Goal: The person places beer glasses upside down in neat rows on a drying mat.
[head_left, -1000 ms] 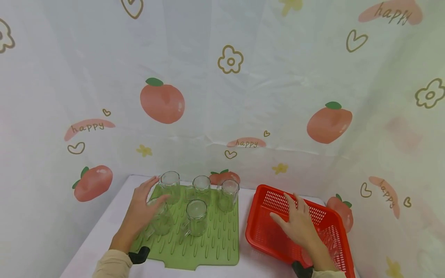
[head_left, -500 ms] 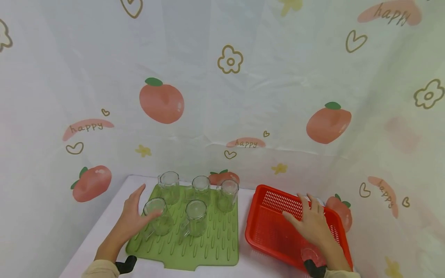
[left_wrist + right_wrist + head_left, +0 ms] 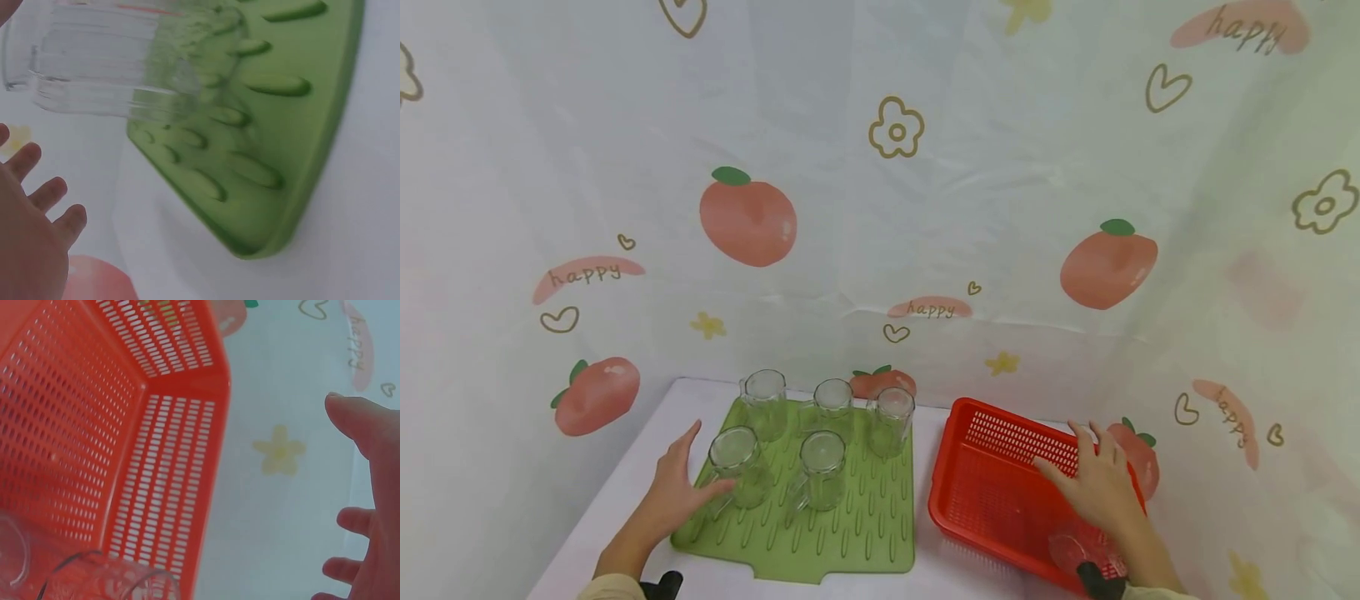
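Several clear glass mugs with handles stand on a green ridged drying mat (image 3: 872, 533). My left hand (image 3: 679, 492) is spread beside the front-left mug (image 3: 748, 475), its thumb overlapping that mug in the head view. In the left wrist view, the fingers (image 3: 49, 194) stand apart from the glass mug (image 3: 94, 69). Over the right side of a red plastic basket (image 3: 973, 492), my right hand (image 3: 1101, 487) has its fingers spread and holds nothing. Clear glassware (image 3: 1070, 550) lies in the basket, partly hidden by my right arm; in the right wrist view glass rims (image 3: 106, 575) show there.
The mat and basket share a white table (image 3: 928, 433), the basket to the right of the mat. Further mugs stand at the back-left (image 3: 766, 408), back-middle (image 3: 835, 404), back-right (image 3: 892, 425) and front-middle (image 3: 823, 475). A printed cloth curtain (image 3: 820, 250) rises behind the table.
My left hand has drawn back toward the lower left, away from the mugs. My right hand has shifted right and slightly down over the basket. The mugs have stayed put.
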`<state>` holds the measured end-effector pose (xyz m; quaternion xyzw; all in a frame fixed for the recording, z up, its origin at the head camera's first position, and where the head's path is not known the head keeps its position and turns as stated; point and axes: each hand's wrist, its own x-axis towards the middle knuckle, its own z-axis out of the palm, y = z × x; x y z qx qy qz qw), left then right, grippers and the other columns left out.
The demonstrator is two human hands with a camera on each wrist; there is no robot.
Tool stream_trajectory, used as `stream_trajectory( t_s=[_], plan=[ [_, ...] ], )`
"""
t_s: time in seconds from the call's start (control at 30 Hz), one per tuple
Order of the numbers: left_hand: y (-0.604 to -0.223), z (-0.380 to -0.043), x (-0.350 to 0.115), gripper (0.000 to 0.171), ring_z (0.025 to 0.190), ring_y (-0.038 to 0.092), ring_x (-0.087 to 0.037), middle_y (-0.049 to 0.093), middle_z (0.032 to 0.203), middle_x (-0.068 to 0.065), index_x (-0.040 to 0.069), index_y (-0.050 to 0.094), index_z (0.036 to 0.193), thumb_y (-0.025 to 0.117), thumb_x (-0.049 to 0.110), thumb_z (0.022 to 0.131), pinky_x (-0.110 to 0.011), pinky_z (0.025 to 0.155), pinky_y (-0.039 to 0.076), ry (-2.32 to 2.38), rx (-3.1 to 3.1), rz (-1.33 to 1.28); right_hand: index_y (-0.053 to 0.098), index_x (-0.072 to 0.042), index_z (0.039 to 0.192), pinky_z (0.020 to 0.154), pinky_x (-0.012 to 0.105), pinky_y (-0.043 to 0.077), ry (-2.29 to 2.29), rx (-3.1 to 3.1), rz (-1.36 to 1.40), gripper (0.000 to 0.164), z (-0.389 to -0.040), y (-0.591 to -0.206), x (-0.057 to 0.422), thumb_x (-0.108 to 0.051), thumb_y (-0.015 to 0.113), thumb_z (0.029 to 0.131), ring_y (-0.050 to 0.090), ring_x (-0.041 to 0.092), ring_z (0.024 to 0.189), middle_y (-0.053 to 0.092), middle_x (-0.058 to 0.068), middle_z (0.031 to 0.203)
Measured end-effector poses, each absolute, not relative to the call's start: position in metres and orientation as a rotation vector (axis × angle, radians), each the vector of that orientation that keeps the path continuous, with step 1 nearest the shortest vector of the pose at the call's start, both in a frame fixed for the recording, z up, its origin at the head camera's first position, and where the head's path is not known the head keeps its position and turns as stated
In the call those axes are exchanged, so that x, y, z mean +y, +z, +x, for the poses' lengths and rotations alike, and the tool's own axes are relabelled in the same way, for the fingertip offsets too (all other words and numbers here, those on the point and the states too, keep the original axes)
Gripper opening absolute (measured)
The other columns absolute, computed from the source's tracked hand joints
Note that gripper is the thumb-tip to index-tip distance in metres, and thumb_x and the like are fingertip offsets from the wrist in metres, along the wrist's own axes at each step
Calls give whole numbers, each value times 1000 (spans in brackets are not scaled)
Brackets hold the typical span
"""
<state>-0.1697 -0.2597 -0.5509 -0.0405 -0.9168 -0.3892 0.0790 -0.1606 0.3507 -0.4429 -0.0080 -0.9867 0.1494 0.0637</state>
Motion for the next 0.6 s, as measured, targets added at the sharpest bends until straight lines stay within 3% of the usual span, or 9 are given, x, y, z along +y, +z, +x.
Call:
stream_trajectory(
  t_s=[0.2,0.43,0.6],
  plan=[
    [-564,-169,-261,123,136,28,-65,27,155,-41,0,10,162,88,41,76,-81,103,30,-1142,-2776,-97,25,0,156,97,86,31,433,-2996,-51,98,-159,-443,359,-67,59,93,22,68,134,17,41,154],
    [-584,-167,-263,125,134,31,-66,30,152,-44,-5,14,160,89,43,73,-82,103,29,-1111,-2788,-88,27,2,154,102,84,19,460,-2977,-39,96,-155,-447,369,-61,64,93,21,64,134,21,44,151],
    [-596,-167,-264,126,135,30,-66,30,152,-44,-6,14,160,89,43,72,-82,104,28,-1110,-2797,-70,26,5,154,103,82,21,465,-2976,-50,98,-153,-450,377,-62,63,93,20,61,134,23,43,149]
  ],
)
